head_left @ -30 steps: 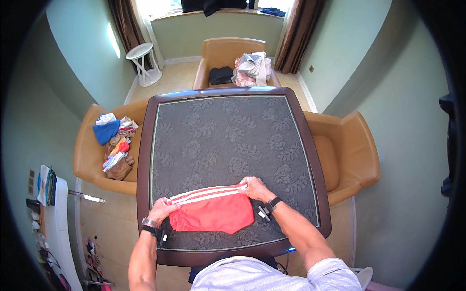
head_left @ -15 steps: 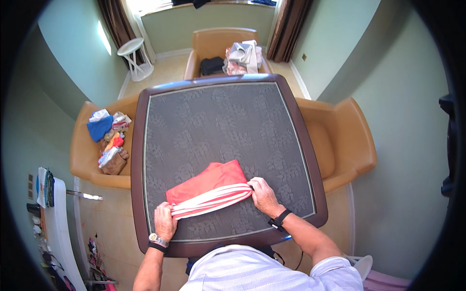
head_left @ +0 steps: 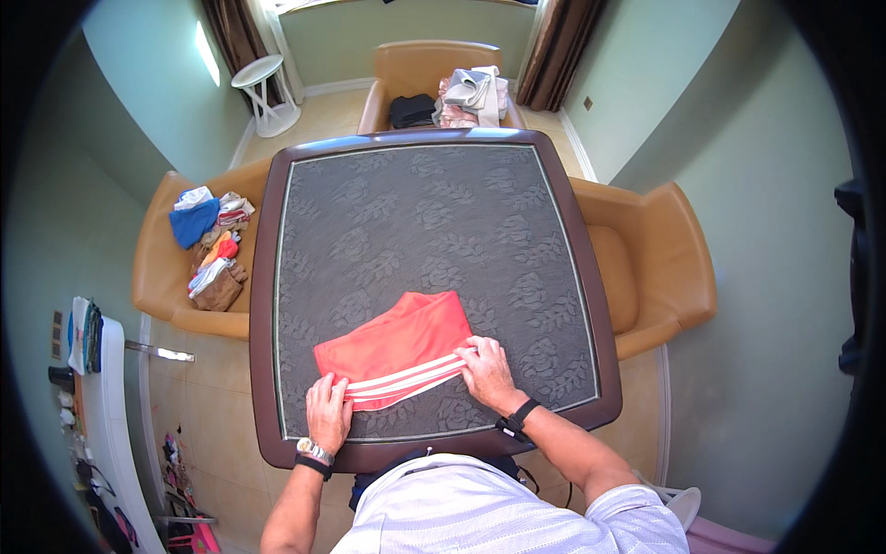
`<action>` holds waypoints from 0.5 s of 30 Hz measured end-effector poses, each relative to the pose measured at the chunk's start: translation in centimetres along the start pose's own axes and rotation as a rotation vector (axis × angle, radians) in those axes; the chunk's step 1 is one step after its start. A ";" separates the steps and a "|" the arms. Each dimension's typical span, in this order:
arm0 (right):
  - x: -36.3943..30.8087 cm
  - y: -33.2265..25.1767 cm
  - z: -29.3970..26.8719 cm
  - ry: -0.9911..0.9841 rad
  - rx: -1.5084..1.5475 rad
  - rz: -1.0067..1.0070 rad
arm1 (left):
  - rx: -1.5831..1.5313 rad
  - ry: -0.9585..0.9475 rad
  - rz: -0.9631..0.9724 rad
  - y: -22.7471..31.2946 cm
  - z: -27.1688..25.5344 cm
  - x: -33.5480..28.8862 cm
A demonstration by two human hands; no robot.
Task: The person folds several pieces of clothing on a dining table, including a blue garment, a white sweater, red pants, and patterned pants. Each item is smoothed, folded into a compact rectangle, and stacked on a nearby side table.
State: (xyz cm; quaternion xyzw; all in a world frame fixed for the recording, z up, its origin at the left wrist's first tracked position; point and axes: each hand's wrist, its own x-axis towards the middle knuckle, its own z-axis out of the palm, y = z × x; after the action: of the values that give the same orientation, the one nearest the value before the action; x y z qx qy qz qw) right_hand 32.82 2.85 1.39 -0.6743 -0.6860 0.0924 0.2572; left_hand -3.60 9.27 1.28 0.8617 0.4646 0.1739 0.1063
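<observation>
A pair of red shorts point(head_left: 401, 337) lies folded on the table, with white stripes running along its near edge. My left hand point(head_left: 329, 411) is at the near left corner of the striped edge, its fingers closed on the cloth. At the right end of the stripes, my right hand point(head_left: 489, 374) grips the other corner, fingertips bent onto the fabric. The cloth between both hands rests flat on the tabletop. A watch and a black band circle my left wrist; a black band is on my right.
The dark table point(head_left: 604, 374) has a patterned grey top and brown rim. Tan armchairs stand around it: the left chair point(head_left: 152, 277) bears piled clothes, the far chair point(head_left: 397, 60) more folded clothes, the right chair point(head_left: 683, 268) is beside the table. A white stool point(head_left: 268, 97) stands far left.
The striped edge, stretched and bunched between my hands before, now lies flat and smoothed on the table. My left hand has shifted slightly right and my right hand slightly left.
</observation>
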 end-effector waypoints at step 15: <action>0.8 2.1 2.2 -0.046 0.040 0.114 | -0.033 0.032 0.063 -0.8 0.1 2.6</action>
State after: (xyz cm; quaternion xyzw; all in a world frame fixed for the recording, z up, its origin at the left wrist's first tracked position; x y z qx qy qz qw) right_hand 33.69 4.27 -1.27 -0.7047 -0.6503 0.1357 0.2492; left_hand -2.86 11.85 1.48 0.8711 0.4361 0.1984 0.1074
